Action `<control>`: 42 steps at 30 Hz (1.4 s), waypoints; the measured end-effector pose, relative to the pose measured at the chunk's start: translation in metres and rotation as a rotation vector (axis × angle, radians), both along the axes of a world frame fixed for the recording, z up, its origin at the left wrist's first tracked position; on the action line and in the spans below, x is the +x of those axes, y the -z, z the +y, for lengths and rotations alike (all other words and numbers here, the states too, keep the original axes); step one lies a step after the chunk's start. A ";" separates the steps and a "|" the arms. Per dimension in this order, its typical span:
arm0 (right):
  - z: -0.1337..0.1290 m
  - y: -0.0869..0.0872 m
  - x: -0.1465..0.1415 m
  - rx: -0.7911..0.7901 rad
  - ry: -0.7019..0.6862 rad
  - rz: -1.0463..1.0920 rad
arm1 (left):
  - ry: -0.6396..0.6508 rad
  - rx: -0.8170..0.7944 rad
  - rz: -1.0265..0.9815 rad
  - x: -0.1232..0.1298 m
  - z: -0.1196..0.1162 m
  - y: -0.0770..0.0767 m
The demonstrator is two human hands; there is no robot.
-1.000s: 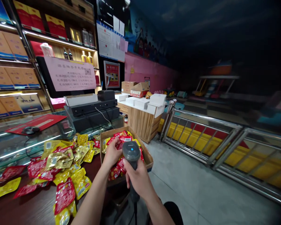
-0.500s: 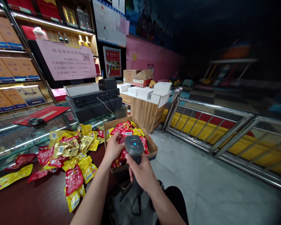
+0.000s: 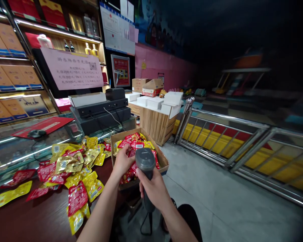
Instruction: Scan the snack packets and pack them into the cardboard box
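Note:
My right hand [image 3: 153,186] is wrapped around the handle of a dark grey barcode scanner [image 3: 145,158], held upright with its head over a cardboard box [image 3: 164,159]. Red and yellow snack packets fill this box. Inside its left part, my left hand [image 3: 123,161] has bent fingers closed at the edge of a red snack packet [image 3: 139,146] whose white barcode label faces up. The scanner head hides part of the packets. To the left, a loose heap of gold, yellow and red packets [image 3: 77,168] lies on the dark red tabletop [image 3: 47,215].
A glass counter [image 3: 5,158] with a computer mouse [image 3: 37,133] runs along the left. Behind the box stand a black cash drawer unit [image 3: 103,114] and a wooden cabinet [image 3: 154,122] with white boxes on top. A metal railing [image 3: 227,117] crosses the right side.
The blue light on top of the scanner has gone out. Both hands stay almost in place, and the view has shifted slightly.

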State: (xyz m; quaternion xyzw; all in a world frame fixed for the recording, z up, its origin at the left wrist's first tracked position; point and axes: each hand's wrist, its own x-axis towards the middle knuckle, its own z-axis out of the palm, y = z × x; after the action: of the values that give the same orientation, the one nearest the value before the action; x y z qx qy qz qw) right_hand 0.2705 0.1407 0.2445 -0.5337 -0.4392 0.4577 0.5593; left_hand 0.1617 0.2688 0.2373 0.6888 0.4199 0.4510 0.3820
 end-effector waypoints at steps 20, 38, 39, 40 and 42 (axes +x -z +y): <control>0.000 0.010 -0.032 -0.057 -0.142 -0.009 | -0.322 -0.094 0.852 -0.124 -0.005 0.009; -0.001 0.021 -0.063 -0.092 -0.185 -0.062 | 0.176 0.167 1.221 -0.177 0.013 -0.003; 0.000 0.019 -0.061 -0.088 -0.178 -0.063 | 0.124 0.153 1.149 -0.178 0.017 -0.010; 0.000 0.018 -0.059 -0.082 -0.172 -0.061 | 0.064 0.139 1.054 -0.177 0.021 -0.017; 0.002 0.013 -0.054 -0.065 -0.152 -0.051 | -0.053 0.112 0.801 -0.169 0.028 -0.028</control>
State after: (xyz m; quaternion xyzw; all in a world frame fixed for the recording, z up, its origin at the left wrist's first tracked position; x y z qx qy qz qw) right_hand 0.2164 0.1429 0.2310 -0.5284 -0.4774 0.4990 0.4938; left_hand -0.0074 0.2973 0.2656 0.8188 0.5278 0.1787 0.1385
